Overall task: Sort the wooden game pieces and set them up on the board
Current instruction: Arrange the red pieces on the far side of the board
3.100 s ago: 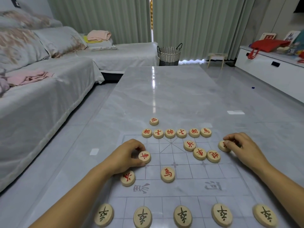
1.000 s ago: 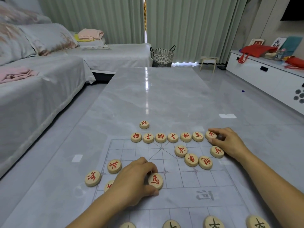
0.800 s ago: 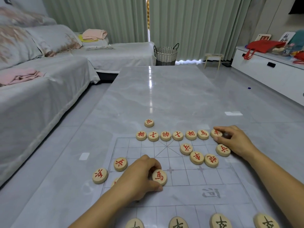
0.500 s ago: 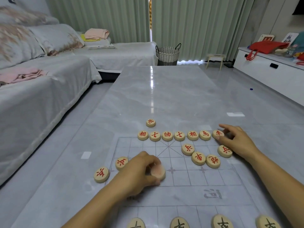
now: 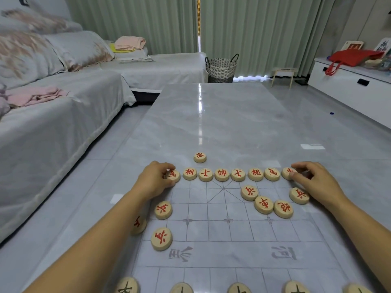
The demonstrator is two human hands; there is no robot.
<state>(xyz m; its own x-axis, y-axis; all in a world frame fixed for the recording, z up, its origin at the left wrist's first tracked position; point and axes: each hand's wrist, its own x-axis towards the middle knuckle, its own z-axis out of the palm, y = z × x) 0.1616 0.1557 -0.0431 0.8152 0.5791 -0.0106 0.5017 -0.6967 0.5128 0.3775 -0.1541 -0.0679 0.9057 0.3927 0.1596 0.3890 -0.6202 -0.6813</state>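
Note:
A clear grid board (image 5: 228, 235) lies on the grey table. Round wooden pieces with red characters form a row (image 5: 222, 174) along its far edge. My left hand (image 5: 155, 179) pinches a red horse piece (image 5: 173, 175) at the row's left end. My right hand (image 5: 313, 182) pinches a red piece (image 5: 288, 172) at the row's right end. Loose red pieces lie at the left (image 5: 163, 210) (image 5: 161, 238) and in a cluster at the right (image 5: 264, 205). One red piece (image 5: 200, 157) sits beyond the row. Black-marked pieces (image 5: 239, 289) line the near edge.
A covered sofa (image 5: 53, 123) runs along the left with folded pink cloth on it. A woven basket (image 5: 221, 68) stands beyond the table's far end. A white cabinet (image 5: 355, 89) with a red bag stands at the right.
My left hand has lifted the horse piece from the board's middle and carried it to the left end of the far row. My right hand stays at the row's right end.

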